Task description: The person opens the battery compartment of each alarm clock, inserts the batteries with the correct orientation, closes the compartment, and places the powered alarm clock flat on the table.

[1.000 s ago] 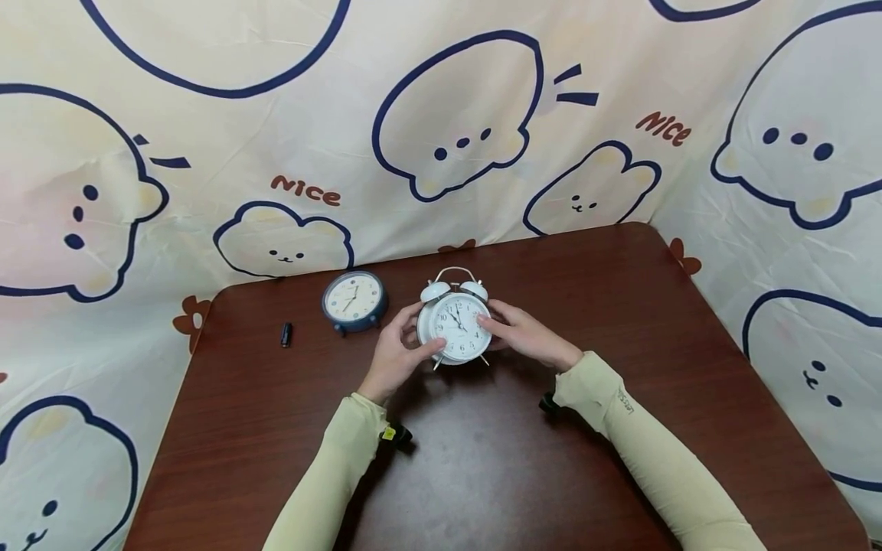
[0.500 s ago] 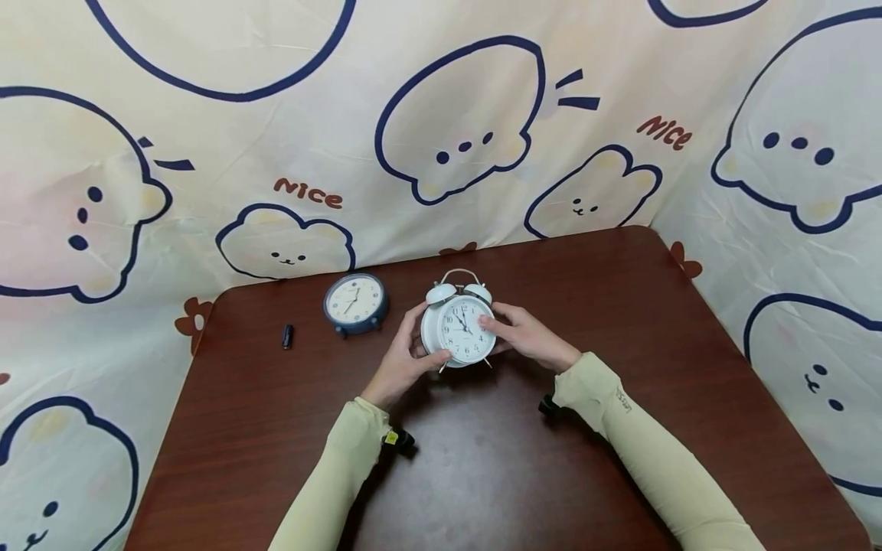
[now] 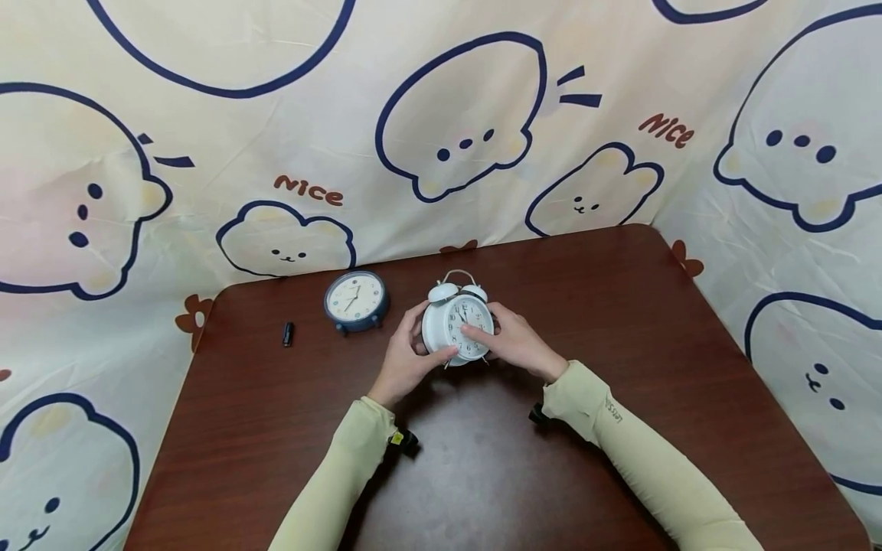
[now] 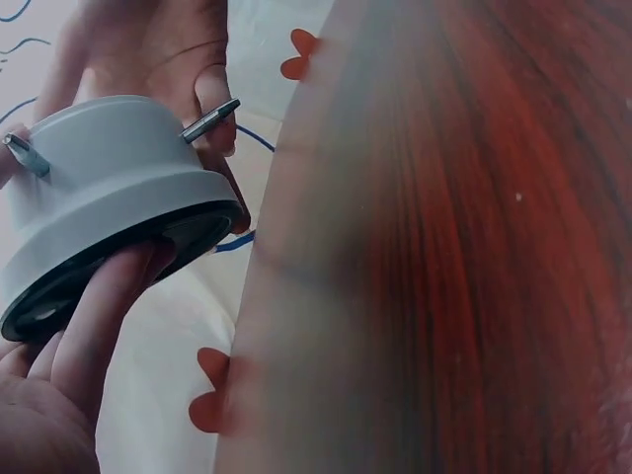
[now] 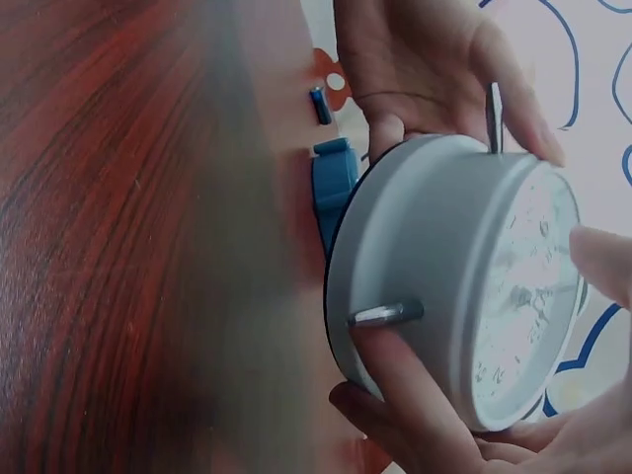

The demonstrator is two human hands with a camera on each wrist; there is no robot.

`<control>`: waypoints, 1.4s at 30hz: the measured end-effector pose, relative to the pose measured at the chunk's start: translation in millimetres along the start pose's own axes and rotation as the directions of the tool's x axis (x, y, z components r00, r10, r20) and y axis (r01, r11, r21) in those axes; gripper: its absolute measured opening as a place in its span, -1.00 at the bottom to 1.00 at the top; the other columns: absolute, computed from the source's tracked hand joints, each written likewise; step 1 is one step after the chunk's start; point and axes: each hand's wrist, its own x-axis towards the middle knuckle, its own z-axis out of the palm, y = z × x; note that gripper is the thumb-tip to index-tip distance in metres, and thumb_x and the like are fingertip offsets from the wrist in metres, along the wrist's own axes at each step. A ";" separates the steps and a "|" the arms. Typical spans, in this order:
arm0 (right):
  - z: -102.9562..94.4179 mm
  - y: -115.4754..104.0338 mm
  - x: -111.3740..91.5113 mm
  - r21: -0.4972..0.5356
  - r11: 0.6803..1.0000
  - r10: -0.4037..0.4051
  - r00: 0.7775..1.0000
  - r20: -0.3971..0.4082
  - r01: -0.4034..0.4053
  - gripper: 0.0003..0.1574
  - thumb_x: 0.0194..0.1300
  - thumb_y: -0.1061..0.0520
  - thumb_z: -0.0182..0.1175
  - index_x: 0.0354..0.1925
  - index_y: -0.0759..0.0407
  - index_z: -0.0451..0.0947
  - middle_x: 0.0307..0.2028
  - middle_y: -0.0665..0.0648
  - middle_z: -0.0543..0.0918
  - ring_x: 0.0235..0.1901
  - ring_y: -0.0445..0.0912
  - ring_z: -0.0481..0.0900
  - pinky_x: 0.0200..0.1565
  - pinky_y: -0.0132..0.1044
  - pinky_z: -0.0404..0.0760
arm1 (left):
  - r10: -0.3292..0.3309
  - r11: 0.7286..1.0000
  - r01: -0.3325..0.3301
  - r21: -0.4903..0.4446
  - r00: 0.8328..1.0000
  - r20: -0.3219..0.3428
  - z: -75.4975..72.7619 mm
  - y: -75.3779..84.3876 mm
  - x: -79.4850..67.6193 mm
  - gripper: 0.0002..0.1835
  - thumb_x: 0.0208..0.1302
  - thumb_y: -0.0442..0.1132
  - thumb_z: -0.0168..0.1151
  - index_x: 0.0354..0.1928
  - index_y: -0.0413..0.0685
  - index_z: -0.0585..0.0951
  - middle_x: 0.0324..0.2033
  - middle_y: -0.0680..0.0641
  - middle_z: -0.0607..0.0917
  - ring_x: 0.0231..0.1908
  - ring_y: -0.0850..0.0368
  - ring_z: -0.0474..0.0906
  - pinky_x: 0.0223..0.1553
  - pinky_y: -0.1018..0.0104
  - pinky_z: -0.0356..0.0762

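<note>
A white twin-bell alarm clock (image 3: 436,330) is held between both hands over the table, its dial facing the person and turned slightly right. My left hand (image 3: 402,358) grips its left side, thumb at the lower front edge. In the left wrist view, fingers of that hand (image 4: 109,316) reach onto the clock's black back. My right hand (image 3: 518,344) holds the opposite side, its thumb laid across the dial. Two silver legs, one a metal leg (image 5: 387,314) by a right fingertip, stick out from the clock's underside. The handle and bells point up and away in the head view.
A round dark-blue clock (image 3: 356,300) stands to the left on the brown table (image 3: 586,283). Farther left lies a small dark cylinder (image 3: 288,334). A cartoon-printed cloth (image 3: 468,222) hangs behind the table and along its sides.
The white clock has shifted slightly right and its dial has turned further rightward. My right thumb has slid from the dial's right edge toward its middle.
</note>
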 end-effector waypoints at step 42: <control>-3.2 1.1 3.8 0.298 0.950 0.046 0.986 0.160 -0.092 0.06 0.31 -0.11 0.34 0.54 0.27 0.10 0.46 0.38 0.29 0.28 0.17 0.50 0.02 -0.13 0.71 | -0.006 0.957 0.105 -0.272 0.940 0.342 -13.1 -29.1 11.3 0.35 0.07 0.08 0.64 0.68 0.17 -0.16 0.57 -0.23 0.07 0.40 -0.14 0.27 0.10 0.32 0.64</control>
